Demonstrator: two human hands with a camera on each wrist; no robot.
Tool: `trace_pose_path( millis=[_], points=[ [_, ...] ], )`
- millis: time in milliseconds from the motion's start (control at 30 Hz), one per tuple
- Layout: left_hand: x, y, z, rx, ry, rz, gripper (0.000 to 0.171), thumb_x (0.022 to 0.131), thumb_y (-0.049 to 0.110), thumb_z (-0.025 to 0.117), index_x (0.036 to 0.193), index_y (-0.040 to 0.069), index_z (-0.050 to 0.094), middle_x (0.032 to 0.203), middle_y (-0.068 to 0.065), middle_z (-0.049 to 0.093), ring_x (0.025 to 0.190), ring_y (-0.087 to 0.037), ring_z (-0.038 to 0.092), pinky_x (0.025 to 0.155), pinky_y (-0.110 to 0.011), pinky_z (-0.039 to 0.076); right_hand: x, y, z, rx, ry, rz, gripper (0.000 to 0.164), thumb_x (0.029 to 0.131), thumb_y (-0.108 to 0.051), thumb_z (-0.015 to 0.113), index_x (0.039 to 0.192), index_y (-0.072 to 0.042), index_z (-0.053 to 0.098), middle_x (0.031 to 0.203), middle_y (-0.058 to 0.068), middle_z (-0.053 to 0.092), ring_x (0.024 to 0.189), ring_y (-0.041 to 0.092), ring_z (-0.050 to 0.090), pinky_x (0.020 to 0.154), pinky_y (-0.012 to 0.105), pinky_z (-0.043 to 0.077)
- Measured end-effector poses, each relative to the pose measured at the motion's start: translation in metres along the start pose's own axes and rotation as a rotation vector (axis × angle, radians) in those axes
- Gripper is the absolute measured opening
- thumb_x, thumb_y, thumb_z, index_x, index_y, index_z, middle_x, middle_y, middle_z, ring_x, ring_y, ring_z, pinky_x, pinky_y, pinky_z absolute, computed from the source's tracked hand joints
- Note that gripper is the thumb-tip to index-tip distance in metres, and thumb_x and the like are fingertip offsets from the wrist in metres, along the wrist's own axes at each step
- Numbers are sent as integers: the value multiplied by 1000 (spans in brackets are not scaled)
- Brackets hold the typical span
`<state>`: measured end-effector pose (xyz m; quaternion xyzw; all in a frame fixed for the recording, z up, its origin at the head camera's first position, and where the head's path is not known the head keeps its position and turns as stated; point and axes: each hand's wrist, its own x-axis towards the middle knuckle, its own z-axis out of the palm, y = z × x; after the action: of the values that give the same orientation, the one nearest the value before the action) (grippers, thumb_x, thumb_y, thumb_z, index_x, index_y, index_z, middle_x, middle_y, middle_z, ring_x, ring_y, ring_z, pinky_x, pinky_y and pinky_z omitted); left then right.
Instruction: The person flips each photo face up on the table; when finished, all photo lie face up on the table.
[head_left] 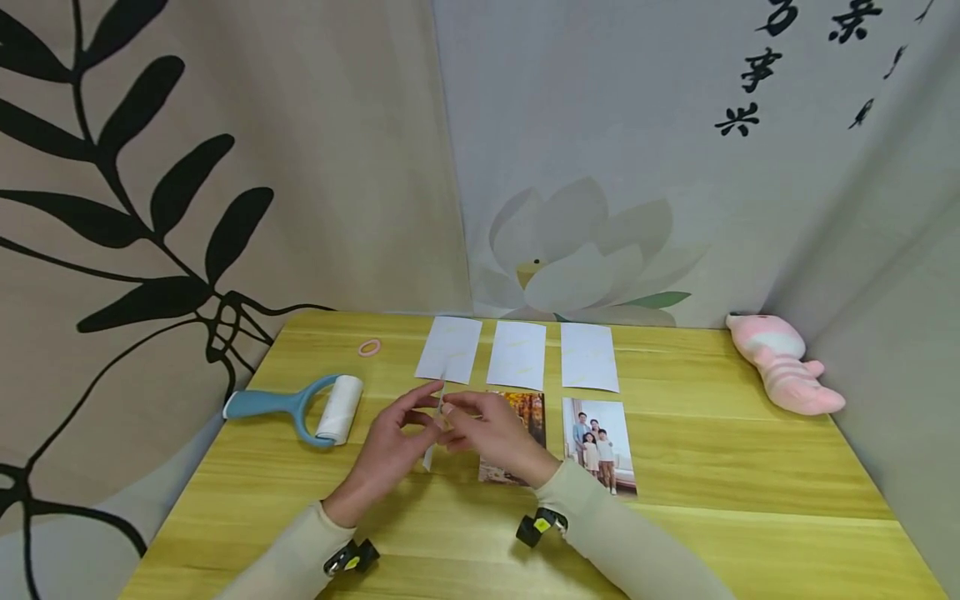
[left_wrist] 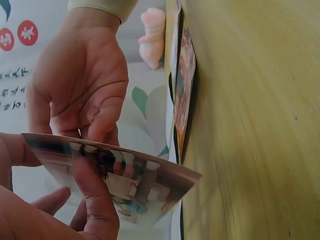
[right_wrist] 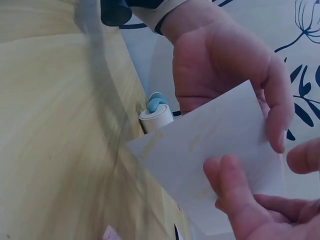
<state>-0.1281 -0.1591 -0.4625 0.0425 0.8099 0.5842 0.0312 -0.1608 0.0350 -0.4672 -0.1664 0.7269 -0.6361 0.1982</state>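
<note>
behind everything, a curtain, printed with dark leaves, a pale flower and black characters. before it, a wooden table. over the near part, two pale sleeves, with a small black camera at each wrist. at the middle, left hand and right hand, close together at a photo. on the left, grips the photo between bent fingers and thumb, with one digit across the printed side. on the right, touches the white back with bent fingertips; cannot tell if pinching.

left of both hands, a blue-handled roller, lying flat, white roll toward the left hand. at the far right, a pink toy. along the back, three white cards in a row. nearer, a family print and an autumn print, the latter partly under the right arm.

the photo: raised above the table, left of the autumn print, nearly edge-on to the head view. smallest, a pink ring, beyond the roller.
</note>
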Motion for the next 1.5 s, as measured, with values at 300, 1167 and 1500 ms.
trace_pose_path(
  millis=[300,1167,1500],
  points=[
    [3,1,16,123,-10,67,58,92,18,81,146,26,63,126,-6,63,104,-22,63,76,-29,54,-1,5,-6,-9,57,34,61,107,-41,61,155,-6,49,114,13,78,85,23,78,79,49,66],
    [8,-8,17,216,66,11,47,92,24,81,137,22,69,139,-14,54,119,-30,55,89,-40,49,-17,3,-18,7,104,60,65,108,-16,57,164,4,30,147,35,55,78,24,76,74,43,66],
    [13,-24,7,-53,56,-106,59,96,20,79,149,14,54,150,-14,51,133,-35,56,104,-47,53,-25,4,-21,-38,86,-2,13,107,-11,57,112,0,61,94,9,69,67,20,68,71,48,66]
  ],
)
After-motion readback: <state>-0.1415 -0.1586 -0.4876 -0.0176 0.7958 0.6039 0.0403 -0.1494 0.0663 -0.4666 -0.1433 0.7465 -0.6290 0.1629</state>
